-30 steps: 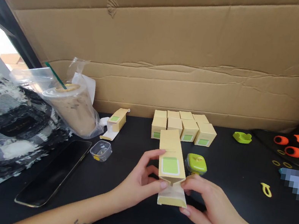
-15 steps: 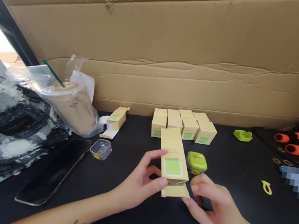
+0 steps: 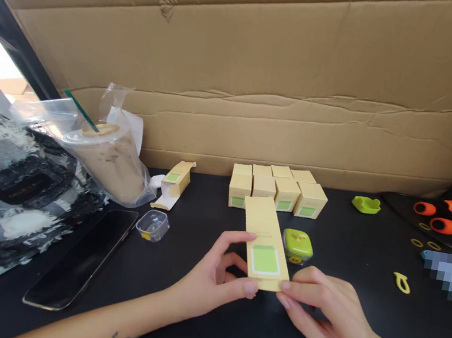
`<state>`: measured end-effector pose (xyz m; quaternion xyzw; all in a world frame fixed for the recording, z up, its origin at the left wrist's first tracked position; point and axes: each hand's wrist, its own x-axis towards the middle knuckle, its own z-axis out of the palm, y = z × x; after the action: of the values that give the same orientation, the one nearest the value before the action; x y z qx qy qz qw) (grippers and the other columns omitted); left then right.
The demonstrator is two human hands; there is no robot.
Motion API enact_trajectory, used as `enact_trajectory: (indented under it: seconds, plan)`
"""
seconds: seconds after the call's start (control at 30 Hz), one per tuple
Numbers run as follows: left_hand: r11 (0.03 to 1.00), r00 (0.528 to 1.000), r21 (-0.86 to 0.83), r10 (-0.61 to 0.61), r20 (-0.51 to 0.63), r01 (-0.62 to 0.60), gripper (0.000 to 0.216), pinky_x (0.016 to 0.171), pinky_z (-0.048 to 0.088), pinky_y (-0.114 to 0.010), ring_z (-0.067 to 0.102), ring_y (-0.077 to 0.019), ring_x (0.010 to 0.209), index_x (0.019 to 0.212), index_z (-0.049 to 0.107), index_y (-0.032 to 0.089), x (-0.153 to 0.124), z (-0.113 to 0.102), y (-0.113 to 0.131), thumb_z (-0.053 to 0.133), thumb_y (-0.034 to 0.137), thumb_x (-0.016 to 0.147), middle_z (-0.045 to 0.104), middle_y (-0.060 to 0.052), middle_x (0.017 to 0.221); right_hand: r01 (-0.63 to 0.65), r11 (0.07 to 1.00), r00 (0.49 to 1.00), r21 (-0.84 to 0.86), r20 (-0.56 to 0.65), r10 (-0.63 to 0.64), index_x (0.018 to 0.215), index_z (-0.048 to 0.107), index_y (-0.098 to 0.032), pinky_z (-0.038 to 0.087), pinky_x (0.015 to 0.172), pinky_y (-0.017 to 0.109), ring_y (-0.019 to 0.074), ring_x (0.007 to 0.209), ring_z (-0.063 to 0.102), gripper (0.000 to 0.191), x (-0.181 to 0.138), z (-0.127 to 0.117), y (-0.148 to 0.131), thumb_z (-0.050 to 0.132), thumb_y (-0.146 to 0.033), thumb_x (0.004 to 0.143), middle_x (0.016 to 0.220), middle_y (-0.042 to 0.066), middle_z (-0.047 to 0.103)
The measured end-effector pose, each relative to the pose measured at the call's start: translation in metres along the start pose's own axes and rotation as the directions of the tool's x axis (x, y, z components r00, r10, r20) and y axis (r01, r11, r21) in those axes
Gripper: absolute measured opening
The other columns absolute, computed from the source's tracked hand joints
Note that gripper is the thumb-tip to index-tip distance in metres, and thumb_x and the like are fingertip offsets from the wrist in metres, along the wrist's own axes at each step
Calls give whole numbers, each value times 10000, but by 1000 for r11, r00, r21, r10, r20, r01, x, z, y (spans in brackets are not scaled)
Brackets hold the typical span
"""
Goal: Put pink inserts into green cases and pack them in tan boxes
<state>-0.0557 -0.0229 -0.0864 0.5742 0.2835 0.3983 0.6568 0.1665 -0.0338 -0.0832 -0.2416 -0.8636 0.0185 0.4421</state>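
Between my hands is a small pale-yellow cardboard box (image 3: pixel 265 222) with a white-edged green label on its front. My left hand (image 3: pixel 218 275) grips its left side, the index finger on the front face and the thumb at the lower corner. The thumb and index finger of my right hand (image 3: pixel 325 312) pinch the box's lower right corner, by the folded bottom flap. Just behind the right fingers sits a small clear container (image 3: pixel 297 247) with a lime-green lid. The inside of the box is hidden.
Several closed yellow boxes (image 3: pixel 240 186) stand at the cardboard wall (image 3: pixel 247 50). To the left are an opened box (image 3: pixel 178 178), a clear cup (image 3: pixel 152 226), a phone (image 3: pixel 81 260) and a bagged iced drink (image 3: pixel 108 163). A green piece (image 3: pixel 366 205) and yellow ring (image 3: pixel 402 283) lie right.
The bottom flap, which stuck out open, is now folded up against the box end. My right fingers have closed onto the box's lower corner; my left hand keeps its grip.
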Motion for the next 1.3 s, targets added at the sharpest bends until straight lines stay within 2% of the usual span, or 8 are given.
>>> enact_trajectory:
  seconds: [0.17, 0.33, 0.73, 0.83, 0.93, 1.0, 1.17, 1.3]
  plan:
    - [1000, 999, 15, 21, 32, -22, 479, 665, 567, -255, 627, -156, 894, 1181, 474, 319, 1, -2, -3, 732, 301, 777, 552, -29, 1089, -35, 995, 998, 89, 49, 31, 1016, 486, -207, 379, 476, 213, 99, 516, 489, 169, -1, 0, -1, 538, -96, 899, 675, -32, 582]
    - [994, 992, 67, 76, 97, -83, 631, 777, 539, -254, 608, -131, 923, 1182, 475, 345, 0, -3, -5, 816, 196, 673, 553, 0, 1064, -52, 993, 996, 110, 74, 44, 1046, 474, -216, 343, 460, 221, 100, 470, 453, 180, -2, 0, -3, 507, -94, 917, 607, -64, 514]
    - [900, 940, 272, 318, 126, -341, 392, 985, 470, -344, 544, -198, 1169, 1220, 462, 374, -2, 0, 1, 581, 195, 892, 395, -29, 1333, 108, 993, 979, -41, 176, -99, 997, 549, -196, 358, 440, 249, 113, 451, 536, 124, 5, -8, 0, 472, -124, 932, 584, -37, 593]
    - [856, 926, 356, 363, 104, -376, 632, 1003, 462, -382, 552, -185, 1156, 1341, 235, 439, -2, -1, 2, 555, 129, 894, 401, -41, 1356, 143, 990, 988, -15, 59, -142, 1096, 556, -207, 395, 443, 258, 117, 424, 514, 235, 8, -16, 0, 466, -106, 904, 558, -46, 583]
    - [770, 910, 489, 386, 155, -410, 853, 998, 459, -440, 571, -202, 1117, 1404, 19, 429, -1, -4, 2, 576, 90, 854, 395, -89, 1365, -59, 998, 979, 19, -196, 62, 1142, 559, -241, 446, 486, 250, 117, 505, 550, 346, 11, -25, 8, 488, -46, 865, 698, -13, 631]
    - [705, 911, 584, 369, 183, -403, 916, 995, 457, -460, 561, -224, 1118, 1433, -7, 382, -1, -7, 4, 609, 95, 818, 398, -113, 1348, -199, 980, 949, 3, -248, 193, 1102, 577, -251, 458, 519, 257, 132, 586, 563, 316, 14, -31, 18, 511, -58, 861, 775, 9, 603]
    - [606, 935, 712, 249, 254, -355, 746, 922, 501, -395, 555, -247, 1073, 1316, 345, 259, 0, -7, 12, 699, 153, 668, 455, -92, 1192, -248, 934, 962, -256, 44, 268, 1087, 579, -220, 491, 612, 348, 181, 677, 569, 278, 22, -41, 43, 590, -256, 811, 962, 70, 582]
    - [564, 896, 696, 278, 346, -444, 741, 801, 531, -333, 592, -222, 963, 1254, 367, 256, 0, -6, 14, 726, 192, 609, 473, -74, 1134, -314, 874, 875, -371, 243, 418, 1201, 536, -209, 505, 753, 466, 270, 849, 638, 467, 21, -35, 48, 645, -381, 780, 1121, 104, 615]
